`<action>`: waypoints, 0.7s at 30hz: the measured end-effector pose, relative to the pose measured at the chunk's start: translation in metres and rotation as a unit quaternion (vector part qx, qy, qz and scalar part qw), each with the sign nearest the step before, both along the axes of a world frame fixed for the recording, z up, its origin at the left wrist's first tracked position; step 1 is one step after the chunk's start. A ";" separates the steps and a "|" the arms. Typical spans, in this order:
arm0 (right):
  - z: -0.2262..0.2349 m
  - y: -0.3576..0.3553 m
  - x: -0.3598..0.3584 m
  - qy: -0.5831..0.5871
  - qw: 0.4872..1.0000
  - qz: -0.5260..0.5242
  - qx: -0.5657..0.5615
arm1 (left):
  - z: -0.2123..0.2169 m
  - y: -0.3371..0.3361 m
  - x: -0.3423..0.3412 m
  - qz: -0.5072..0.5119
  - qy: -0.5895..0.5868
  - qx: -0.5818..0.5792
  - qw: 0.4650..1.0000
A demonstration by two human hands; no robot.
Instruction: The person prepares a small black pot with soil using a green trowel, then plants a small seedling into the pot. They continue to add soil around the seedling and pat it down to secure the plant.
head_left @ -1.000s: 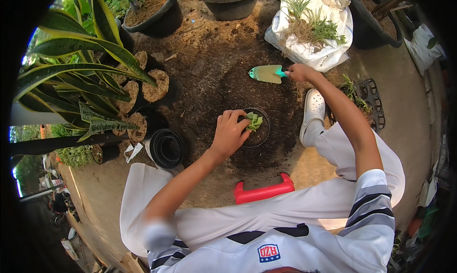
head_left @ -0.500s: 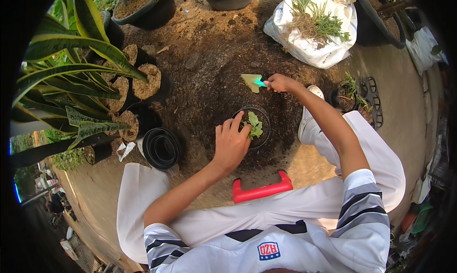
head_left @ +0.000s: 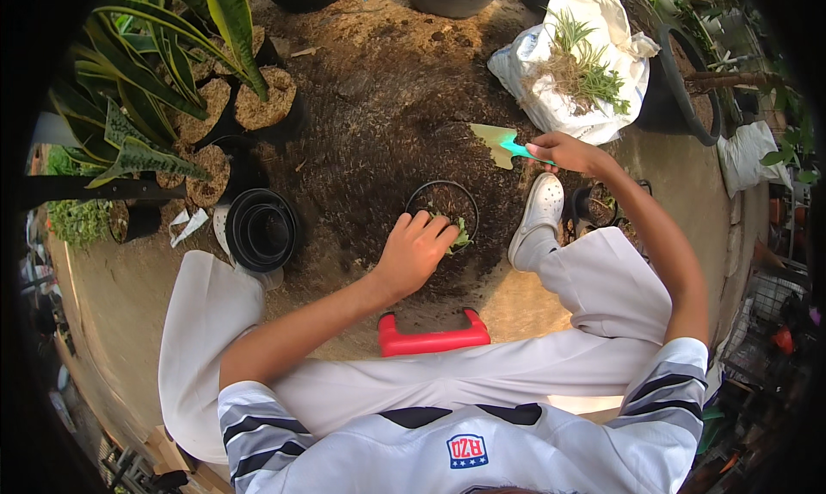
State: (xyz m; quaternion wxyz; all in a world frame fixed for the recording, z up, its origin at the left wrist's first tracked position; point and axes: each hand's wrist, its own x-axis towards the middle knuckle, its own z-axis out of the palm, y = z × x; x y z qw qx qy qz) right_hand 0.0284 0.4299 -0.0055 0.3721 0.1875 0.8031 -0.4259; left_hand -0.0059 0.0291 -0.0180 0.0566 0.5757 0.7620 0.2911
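In my right hand (head_left: 564, 152) is a hand trowel (head_left: 496, 143) with a pale yellow blade and a green handle, fingers wrapped round the handle. The blade is over dark soil, short of the white sack. My left hand (head_left: 415, 251) bends over the near side of a round black pot (head_left: 473, 200), its fingers curled together at a small green leafy plant (head_left: 462, 237). Some leaves show beside the fingertips; the stem and the fingertips' undersides are hidden. The pot's thin rim shows above the hand, with dark soil around it.
A white sack (head_left: 632, 81) with grassy plants (head_left: 585, 72) stands at the far right. Stacked black pots (head_left: 261, 230) are beside my left foot, snake plants (head_left: 129, 81) farther left. A red stool-like piece (head_left: 434, 342) lies near me; my right shoe (head_left: 538, 210) is right of the pot.
The trowel has moved right, away from the pot and closer to the sack. My left fingers have curled in, and the plant's leaves now show less. The whole view has shifted.
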 end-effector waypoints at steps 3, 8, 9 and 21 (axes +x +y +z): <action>0.035 -0.012 0.004 0.003 0.999 0.030 0.011 | 0.001 -0.003 0.004 -0.005 -0.018 0.002 1.000; 0.080 -0.049 0.012 0.013 0.993 0.059 0.101 | 0.001 -0.003 0.011 -0.010 -0.038 0.015 0.999; 0.086 -0.057 0.012 0.041 0.988 0.081 0.122 | 0.000 -0.004 0.012 -0.008 -0.041 0.020 0.999; 0.098 -0.109 0.025 0.375 0.838 0.212 0.335 | -0.001 -0.004 0.015 -0.005 -0.034 0.031 0.999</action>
